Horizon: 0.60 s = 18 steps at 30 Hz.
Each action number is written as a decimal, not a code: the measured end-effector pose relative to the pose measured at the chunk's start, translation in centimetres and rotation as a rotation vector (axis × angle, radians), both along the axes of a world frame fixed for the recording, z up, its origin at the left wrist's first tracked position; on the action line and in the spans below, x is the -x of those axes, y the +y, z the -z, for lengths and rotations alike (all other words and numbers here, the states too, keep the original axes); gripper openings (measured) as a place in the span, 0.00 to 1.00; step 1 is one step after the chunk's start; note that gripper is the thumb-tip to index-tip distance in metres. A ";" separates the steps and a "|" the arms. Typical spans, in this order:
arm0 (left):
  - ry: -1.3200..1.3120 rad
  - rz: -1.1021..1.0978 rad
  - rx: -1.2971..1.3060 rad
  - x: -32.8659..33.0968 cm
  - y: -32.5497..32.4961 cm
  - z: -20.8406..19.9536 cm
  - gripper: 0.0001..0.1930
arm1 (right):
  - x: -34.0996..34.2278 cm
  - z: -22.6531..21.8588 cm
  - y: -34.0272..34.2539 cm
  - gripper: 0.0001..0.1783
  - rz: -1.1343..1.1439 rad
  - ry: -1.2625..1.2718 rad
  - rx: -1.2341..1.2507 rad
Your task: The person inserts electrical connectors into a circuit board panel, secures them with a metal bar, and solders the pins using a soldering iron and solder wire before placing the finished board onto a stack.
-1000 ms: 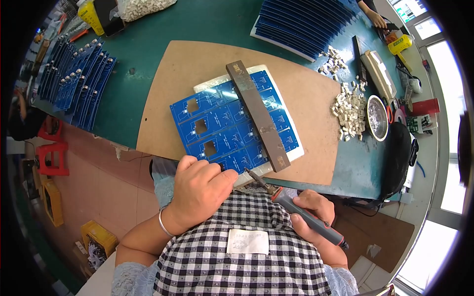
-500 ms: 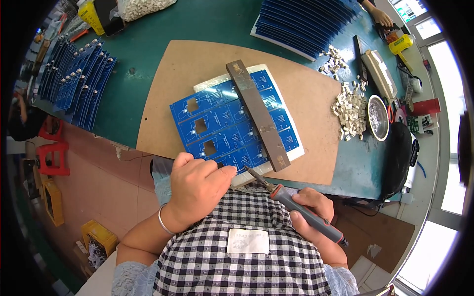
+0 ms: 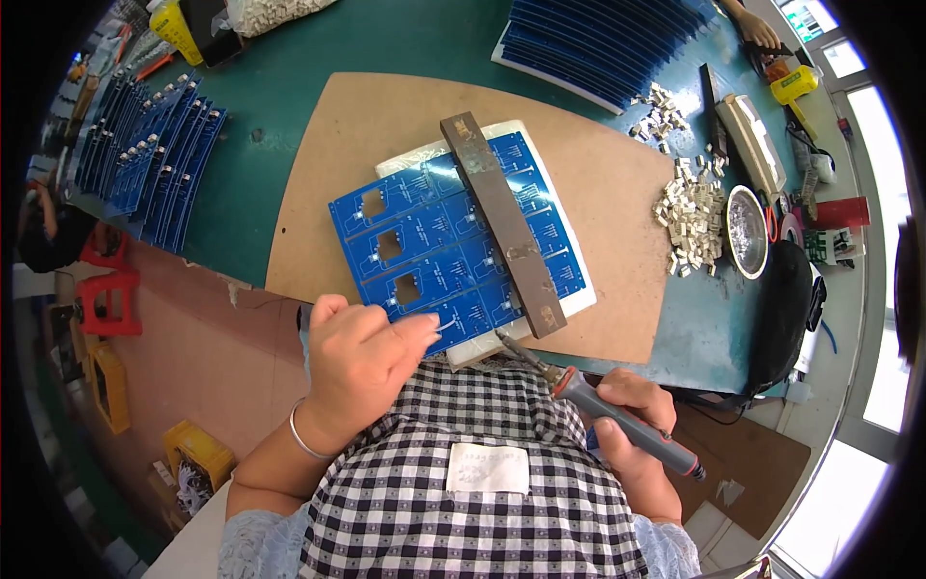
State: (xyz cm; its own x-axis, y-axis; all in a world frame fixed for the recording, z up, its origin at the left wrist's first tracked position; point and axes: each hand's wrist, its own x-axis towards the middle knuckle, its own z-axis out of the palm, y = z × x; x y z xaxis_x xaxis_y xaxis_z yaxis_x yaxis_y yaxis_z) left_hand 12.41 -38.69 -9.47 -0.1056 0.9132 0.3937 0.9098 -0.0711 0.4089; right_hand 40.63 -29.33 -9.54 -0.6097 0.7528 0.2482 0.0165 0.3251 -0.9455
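Observation:
My right hand (image 3: 632,410) grips a soldering iron (image 3: 617,417) with a grey and red handle. Its metal tip lies at the near edge of a blue circuit board panel (image 3: 420,236); I cannot tell whether it touches. My left hand (image 3: 362,362) is pinched over the panel's near left corner, with a thin pale strand, seemingly solder wire (image 3: 446,327), at its fingertips. The panel has several square cut-outs and rests on a white foam pad (image 3: 580,297). Across it lies a dark, heavy-looking bar (image 3: 506,227).
A brown board (image 3: 617,212) lies under the work on the green table (image 3: 275,58). Blue boards stand in rows at left (image 3: 159,159) and far right (image 3: 598,43). At right are loose metal parts (image 3: 690,217), a metal bowl (image 3: 746,232) and a black bag (image 3: 781,309).
My right hand and the soldering iron have shifted right, the tip sliding along the panel's near edge. My left hand has drawn slightly left, still pinched.

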 end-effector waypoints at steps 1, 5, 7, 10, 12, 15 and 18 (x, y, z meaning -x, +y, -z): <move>-0.024 -0.032 -0.021 0.2 0.4 -0.3 0.08 | -0.2 0.0 0.1 0.15 0.032 0.017 0.077; -0.548 -0.222 0.011 0.6 1.4 -1.2 0.08 | 0.1 -0.7 1.9 0.20 0.167 0.136 0.178; -0.538 -0.209 -0.004 1.6 2.1 -1.6 0.07 | 0.6 -1.4 4.2 0.21 0.262 0.177 0.214; -0.429 -0.181 -0.052 2.6 4.8 -3.0 0.07 | 1.7 -1.7 8.0 0.25 0.261 0.425 0.499; -0.018 -0.089 -0.150 3.8 6.8 -3.5 0.08 | 2.7 -2.3 10.4 0.25 0.237 0.517 0.546; 0.027 -0.094 -0.166 4.0 9.4 -3.6 0.11 | 3.6 -3.3 13.0 0.20 0.165 0.532 0.584; 0.027 -0.060 -0.109 4.4 11.7 -3.5 0.11 | 4.1 -5.0 16.0 0.18 0.114 0.265 0.353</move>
